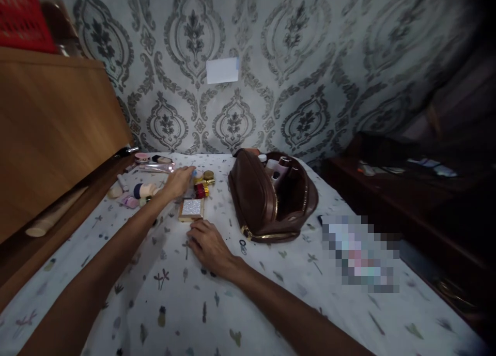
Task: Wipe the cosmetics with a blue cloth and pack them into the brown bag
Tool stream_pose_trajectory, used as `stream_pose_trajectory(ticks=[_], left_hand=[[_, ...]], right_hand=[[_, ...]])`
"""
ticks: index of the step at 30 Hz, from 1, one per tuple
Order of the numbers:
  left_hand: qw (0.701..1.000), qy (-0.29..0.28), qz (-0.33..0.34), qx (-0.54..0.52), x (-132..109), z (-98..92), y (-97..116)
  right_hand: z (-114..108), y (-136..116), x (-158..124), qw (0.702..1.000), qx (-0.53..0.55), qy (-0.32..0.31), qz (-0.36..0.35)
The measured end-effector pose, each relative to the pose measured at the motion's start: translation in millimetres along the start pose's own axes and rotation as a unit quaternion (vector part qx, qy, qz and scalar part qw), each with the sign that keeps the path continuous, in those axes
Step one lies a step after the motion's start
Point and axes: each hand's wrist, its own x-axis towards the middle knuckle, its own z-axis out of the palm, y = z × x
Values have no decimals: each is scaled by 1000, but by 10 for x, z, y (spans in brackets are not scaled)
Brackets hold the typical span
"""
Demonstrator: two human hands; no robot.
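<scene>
My left hand reaches forward over a cluster of cosmetics on the bed, fingers extended toward small gold-capped jars and a red and gold item; it holds nothing I can see. My right hand rests flat on the patterned sheet, fingers spread, just below a square glittery compact. A brown zip bag stands open to the right, with bottles sticking out of it.
More cosmetics lie at the far left: a pink tube, a round pink pot, a sponge and small bottles. A wooden headboard runs along the left. A dark side table stands right. Patterned wallpaper behind.
</scene>
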Motion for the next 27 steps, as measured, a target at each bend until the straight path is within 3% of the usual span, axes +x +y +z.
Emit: stream_pose_trajectory(ticks=[4,8,16,21,27], left_hand=[[997,-8,81,6,117,120,302],[987,-16,156,15,80,213,423],[985,-34,165,33,-164,226,433],[989,-50,128,62,-257,182,501],[998,11,64,-11,-271,223,377]], right_hand=[[-10,-6,-3,1000,-18,-13,1],[13,19,-2,999,-37,-20,-3],[29,53,-11,999,-36,-11,-15],[9,34,-9,999,-33,-12,-12],[-13,34,-10,1000,-23,-16,-5]])
